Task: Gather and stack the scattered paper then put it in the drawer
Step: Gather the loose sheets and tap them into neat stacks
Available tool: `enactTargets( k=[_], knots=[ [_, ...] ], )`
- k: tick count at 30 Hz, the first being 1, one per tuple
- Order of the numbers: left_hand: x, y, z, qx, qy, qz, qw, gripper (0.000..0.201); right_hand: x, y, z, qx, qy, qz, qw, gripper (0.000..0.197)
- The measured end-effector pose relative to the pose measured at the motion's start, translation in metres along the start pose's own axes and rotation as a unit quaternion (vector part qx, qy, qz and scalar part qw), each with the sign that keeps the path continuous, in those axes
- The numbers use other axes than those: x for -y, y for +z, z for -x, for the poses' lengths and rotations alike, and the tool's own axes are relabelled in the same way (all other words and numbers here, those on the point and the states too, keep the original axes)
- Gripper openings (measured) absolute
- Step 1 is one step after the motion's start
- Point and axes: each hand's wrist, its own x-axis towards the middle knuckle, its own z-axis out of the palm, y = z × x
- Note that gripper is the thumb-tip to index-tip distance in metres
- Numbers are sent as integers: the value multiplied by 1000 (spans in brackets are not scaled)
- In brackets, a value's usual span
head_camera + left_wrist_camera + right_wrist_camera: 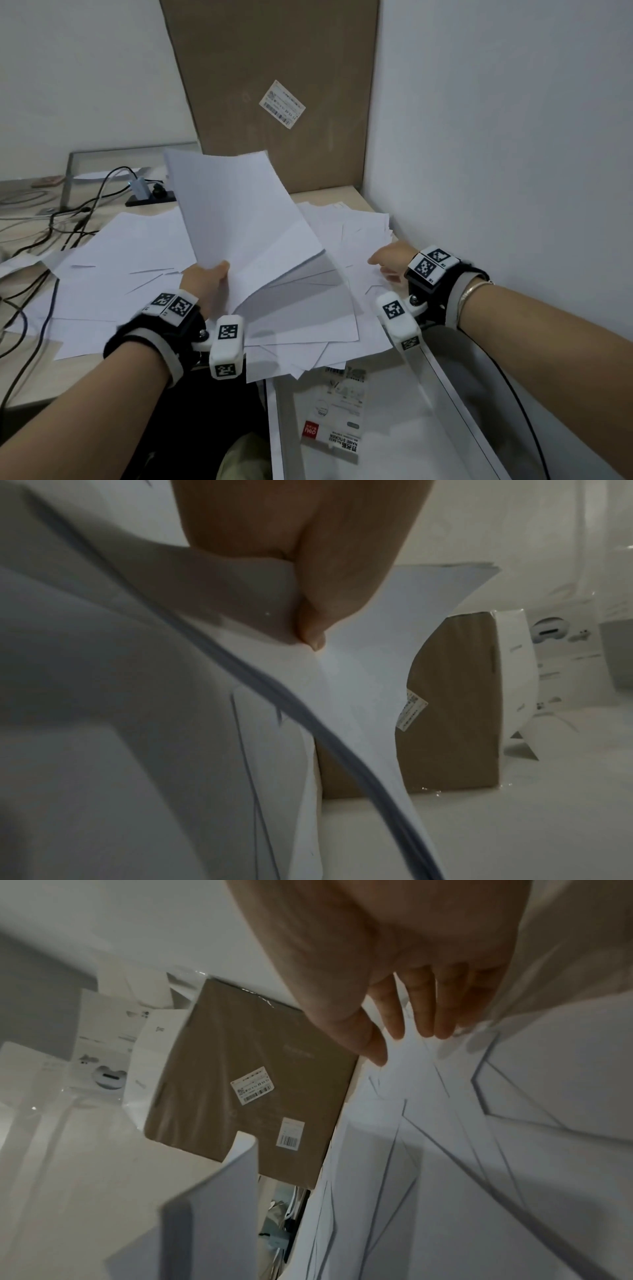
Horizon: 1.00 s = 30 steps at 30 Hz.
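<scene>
White sheets of paper (113, 260) lie scattered and overlapping across the desk. My left hand (209, 281) pinches a bundle of sheets (239, 219) by its lower left edge and holds it lifted and tilted above the pile; the thumb (322, 593) lies on top of that bundle (369, 653). My right hand (390, 262) reaches over the sheets at the right (356, 222) with straight, spread fingers (428, 1010) just above the paper (445, 1137). The open white drawer (445, 387) is below the desk edge at the front right.
A tall brown cardboard box (274, 89) leans on the back wall, also the brown box (246, 1085). Cables (61, 219) and a small hub (138, 186) lie at back left. A sticker pack (339, 425) lies in the drawer. A white wall (513, 137) closes the right side.
</scene>
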Motion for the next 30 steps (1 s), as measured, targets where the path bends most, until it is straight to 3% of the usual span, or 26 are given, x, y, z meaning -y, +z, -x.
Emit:
enactTargets(
  k=[3, 9, 11, 15, 18, 23, 26, 30],
  knots=[
    [-2, 3, 1, 12, 0, -39, 999, 43, 5, 8, -3, 11, 15, -54, 998, 37],
    [-3, -2, -11, -18, -2, -104, 994, 42, 32, 20, -19, 19, 12, -32, 999, 51],
    [0, -6, -15, -14, -8, -108, 994, 41, 40, 22, -25, 25, 22, -48, 998, 46],
    [9, -8, -21, 29, -23, -87, 996, 47, 52, 25, -34, 60, 41, -94, 993, 12],
    [14, -8, -24, 73, -29, -65, 995, 40, 59, 31, -40, 98, 49, -87, 990, 11],
    [21, -21, -34, 91, -59, -35, 993, 37, 64, 48, -57, 179, 27, -29, 983, 15],
    [20, -22, -32, 108, -79, 18, 991, 11, 69, 59, -47, 179, -6, -41, 983, 9],
    [21, -21, -30, 108, -75, 45, 990, 13, 75, 74, -36, 197, -26, 40, 979, 19]
  ],
)
